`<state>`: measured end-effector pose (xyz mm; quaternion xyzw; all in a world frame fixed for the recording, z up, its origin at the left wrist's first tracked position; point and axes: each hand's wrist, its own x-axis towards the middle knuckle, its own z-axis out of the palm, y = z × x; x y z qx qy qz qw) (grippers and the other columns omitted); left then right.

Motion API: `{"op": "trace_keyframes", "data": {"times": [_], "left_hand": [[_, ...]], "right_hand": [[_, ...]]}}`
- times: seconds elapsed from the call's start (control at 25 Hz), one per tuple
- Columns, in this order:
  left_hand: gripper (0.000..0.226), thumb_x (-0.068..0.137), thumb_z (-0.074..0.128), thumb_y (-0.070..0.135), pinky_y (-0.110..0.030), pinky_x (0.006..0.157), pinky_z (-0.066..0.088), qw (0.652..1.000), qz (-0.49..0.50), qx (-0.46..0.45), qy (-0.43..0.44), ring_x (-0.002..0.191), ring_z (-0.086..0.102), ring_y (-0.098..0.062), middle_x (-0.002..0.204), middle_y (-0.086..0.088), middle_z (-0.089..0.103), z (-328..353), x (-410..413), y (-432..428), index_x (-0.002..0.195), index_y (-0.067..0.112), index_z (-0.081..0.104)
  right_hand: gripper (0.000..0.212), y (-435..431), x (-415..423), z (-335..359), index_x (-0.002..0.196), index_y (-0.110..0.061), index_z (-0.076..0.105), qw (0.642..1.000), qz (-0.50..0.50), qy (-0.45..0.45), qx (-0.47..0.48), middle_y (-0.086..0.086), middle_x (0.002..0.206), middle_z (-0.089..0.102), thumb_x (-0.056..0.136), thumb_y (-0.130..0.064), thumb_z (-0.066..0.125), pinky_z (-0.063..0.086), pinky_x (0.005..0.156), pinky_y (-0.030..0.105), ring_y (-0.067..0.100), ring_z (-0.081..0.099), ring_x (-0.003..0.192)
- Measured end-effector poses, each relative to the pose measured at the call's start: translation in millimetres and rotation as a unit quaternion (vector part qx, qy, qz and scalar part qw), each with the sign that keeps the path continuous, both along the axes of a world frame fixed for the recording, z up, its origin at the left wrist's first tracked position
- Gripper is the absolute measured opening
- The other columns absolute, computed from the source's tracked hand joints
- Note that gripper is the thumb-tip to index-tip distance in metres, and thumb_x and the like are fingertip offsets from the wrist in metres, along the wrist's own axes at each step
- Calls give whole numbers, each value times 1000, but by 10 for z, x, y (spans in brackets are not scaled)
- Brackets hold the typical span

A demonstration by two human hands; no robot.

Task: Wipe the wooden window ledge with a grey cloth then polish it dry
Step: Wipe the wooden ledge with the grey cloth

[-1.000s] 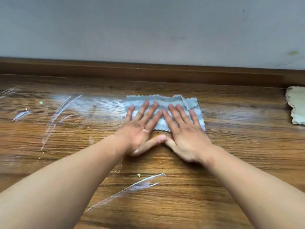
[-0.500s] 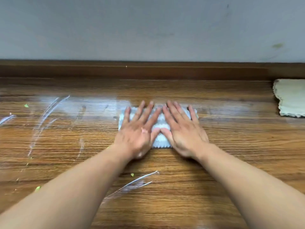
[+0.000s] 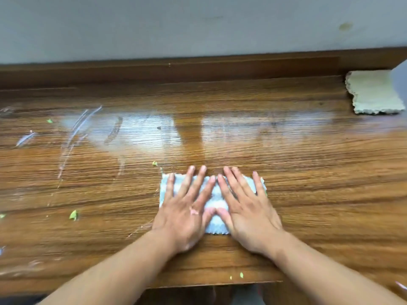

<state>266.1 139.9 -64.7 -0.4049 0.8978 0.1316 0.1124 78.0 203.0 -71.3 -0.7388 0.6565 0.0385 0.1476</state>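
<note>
A folded grey cloth (image 3: 214, 202) lies flat on the wooden ledge (image 3: 308, 172), near its front edge. My left hand (image 3: 187, 212) and my right hand (image 3: 246, 210) rest side by side on the cloth, palms down, fingers spread, thumbs touching. Both press it against the wood and cover most of it. Behind the hands a strip of the ledge shines wet.
A beige cloth (image 3: 374, 92) lies at the back right corner of the ledge. White smears (image 3: 74, 133) and small green crumbs (image 3: 73, 215) mark the left part. A raised wooden rim (image 3: 198, 69) and a grey wall close the back. The front edge drops off just below my wrists.
Both hands have pulled the grey cloth toward me, from the middle of the ledge to near its front edge. A wet, shiny strip now shows where the cloth passed.
</note>
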Motion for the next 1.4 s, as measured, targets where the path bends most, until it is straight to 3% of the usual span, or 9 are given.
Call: {"op": "trace_keyframes", "data": {"times": [0.16,0.24,0.36,0.64,0.88,1.08,1.2,1.28,1.4], "left_hand": [[68,99,8,61,-56,121,-14,1000,1,0,-8,153,-20,-23,167,3,-16,0,-49,-279,158,33,-10],[69,98,7,62,-57,121,-13,1000,16,-3,-8,153,-22,-21,166,4,-21,-16,-244,-784,158,33,-12],[69,99,9,61,-58,121,-11,999,15,-6,-33,153,-21,-20,167,4,-19,-62,-333,-1011,158,32,-11],[68,100,0,61,-59,119,-15,998,15,21,-64,148,-35,-23,162,2,-33,91,32,799,155,29,-24],[64,101,-1,60,-59,117,-20,997,-62,34,-12,145,-39,-20,161,4,-35,61,-770,1021,154,32,-24],[65,104,9,59,-58,122,-4,998,-55,-7,-12,154,-18,-19,169,3,-12,-51,349,1021,160,31,-6],[65,105,12,57,-58,120,5,998,-30,-15,-52,156,-7,-21,170,-2,3,4,1132,818,161,27,1],[66,103,9,59,-56,121,1,998,-11,-2,-67,156,-8,-20,170,-1,1,26,1345,613,161,28,-1],[67,100,4,64,-54,122,-11,998,51,-6,-47,152,-24,-18,167,2,-19,10,992,162,156,35,-17]], "right_hand": [[75,-212,-38,-2,164,-20,16,1000,-22,18,7,4,172,5,101,-59,21,-3,125,56,17,-3,158],[73,-706,-134,16,164,-23,1,997,-63,33,22,1,172,-9,102,-60,12,-10,125,54,15,-13,157],[70,-934,-172,-24,164,-22,-2,996,-77,39,23,0,172,-11,105,-57,15,-11,124,53,15,-15,156],[73,681,7,-62,164,-20,5,999,32,23,1,2,172,-4,103,-58,16,-6,125,57,19,-10,158],[72,1354,-564,-101,164,-18,6,989,-138,60,-7,4,172,-2,104,-57,8,2,125,59,20,-6,158],[70,1339,603,-124,162,-13,21,989,-140,-14,-46,11,170,13,103,-49,28,7,123,62,28,8,158],[69,979,1215,-83,163,-15,12,997,-58,-44,-18,8,171,-3,106,-51,25,-5,123,60,24,-7,158],[71,616,1319,-74,164,-18,6,999,-5,-48,0,4,171,-12,106,-54,24,-14,122,57,20,-15,157],[75,55,990,-103,164,-23,8,999,-23,-23,-18,2,171,-10,99,-60,19,-12,123,56,17,-12,157]]}}
